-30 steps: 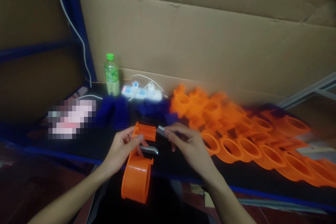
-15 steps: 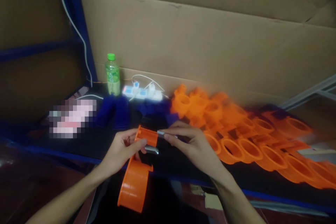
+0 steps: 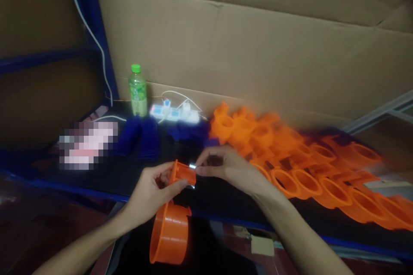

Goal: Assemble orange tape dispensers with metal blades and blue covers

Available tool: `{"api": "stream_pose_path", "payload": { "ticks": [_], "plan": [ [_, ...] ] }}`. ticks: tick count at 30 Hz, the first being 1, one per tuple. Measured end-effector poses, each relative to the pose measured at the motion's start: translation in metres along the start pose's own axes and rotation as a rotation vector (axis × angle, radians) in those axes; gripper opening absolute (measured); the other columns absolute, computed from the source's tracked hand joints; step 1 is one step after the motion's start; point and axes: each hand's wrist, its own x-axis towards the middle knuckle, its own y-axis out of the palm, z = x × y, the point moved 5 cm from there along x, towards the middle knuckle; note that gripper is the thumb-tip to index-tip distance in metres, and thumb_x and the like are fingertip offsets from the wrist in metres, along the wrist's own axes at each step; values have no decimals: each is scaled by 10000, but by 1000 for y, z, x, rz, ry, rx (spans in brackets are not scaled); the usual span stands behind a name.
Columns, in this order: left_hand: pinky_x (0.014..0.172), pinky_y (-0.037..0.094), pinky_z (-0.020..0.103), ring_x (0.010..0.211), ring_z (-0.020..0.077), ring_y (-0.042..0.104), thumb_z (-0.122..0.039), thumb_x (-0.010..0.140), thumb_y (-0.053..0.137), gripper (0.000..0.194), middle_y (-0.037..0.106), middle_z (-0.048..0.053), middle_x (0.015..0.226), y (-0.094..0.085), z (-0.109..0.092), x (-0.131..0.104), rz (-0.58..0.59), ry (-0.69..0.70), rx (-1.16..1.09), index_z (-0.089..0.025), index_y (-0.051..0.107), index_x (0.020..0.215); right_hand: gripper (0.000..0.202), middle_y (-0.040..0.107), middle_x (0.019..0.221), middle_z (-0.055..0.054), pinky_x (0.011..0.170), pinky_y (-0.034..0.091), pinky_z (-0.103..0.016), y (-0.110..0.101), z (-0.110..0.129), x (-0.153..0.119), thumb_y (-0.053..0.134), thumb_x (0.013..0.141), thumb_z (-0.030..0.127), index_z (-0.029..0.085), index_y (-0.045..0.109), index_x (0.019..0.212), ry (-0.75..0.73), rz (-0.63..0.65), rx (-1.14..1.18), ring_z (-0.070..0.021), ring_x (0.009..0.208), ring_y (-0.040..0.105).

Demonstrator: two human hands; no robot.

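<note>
My left hand point(image 3: 158, 191) is closed around the upper part of an orange plastic piece point(image 3: 171, 234), with the thumb lying along its short channel. The wide ring of this piece hangs below the hand. Against the channel's right end, my right hand point(image 3: 222, 165) pinches a small silvery ridged metal piece point(image 3: 192, 166), most of it hidden by the fingertips and the channel. A second bit of bright metal point(image 3: 193, 187) peeks out under the channel near my left thumb; its kind cannot be made out.
Several orange ringed pieces point(image 3: 306, 182) lie in rows on the right of the black table point(image 3: 106, 176). Farther back are dark blue pieces point(image 3: 149, 139), a green-capped bottle point(image 3: 138, 92) and a white power strip point(image 3: 176, 112) with cables. A cardboard wall point(image 3: 241, 47) stands behind.
My right hand has moved left, bringing the ridged metal piece up to the orange channel. The orange piece has turned slightly and shifted right, covering more of the lower bit of metal.
</note>
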Motion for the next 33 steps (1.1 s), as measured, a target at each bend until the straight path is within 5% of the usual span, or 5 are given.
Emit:
{"api": "stream_pose_path", "payload": {
  "ticks": [17,20,26,33],
  "plan": [
    [513,487,211,541,115,562,-421,853,738,332,671,3,661,-5,-1,4,21,6,-18,-177,740,1078,131,725,799,-18,753,497,-264,26,12,36,758,753,250,144,726,821,6,114,83,-142,781,658],
    [509,486,209,547,115,576,-412,851,743,301,687,7,699,-9,-7,3,-31,33,-64,-183,731,1046,190,741,865,-33,752,499,-263,17,20,38,685,864,319,149,749,918,-86,121,-40,-147,806,665],
    [499,447,218,490,106,579,-439,887,698,253,691,4,697,-24,-4,8,-180,70,-124,-187,684,901,170,740,987,-48,795,499,-303,-23,11,36,617,945,281,205,744,1029,-271,-244,-539,-171,878,665],
    [513,413,226,486,96,566,-447,917,656,277,664,-7,695,-25,3,10,-200,86,-169,-185,640,830,120,706,1030,-48,779,505,-309,-8,-13,8,678,905,217,232,732,1011,-256,-77,-929,-189,908,652]
  ]
}}
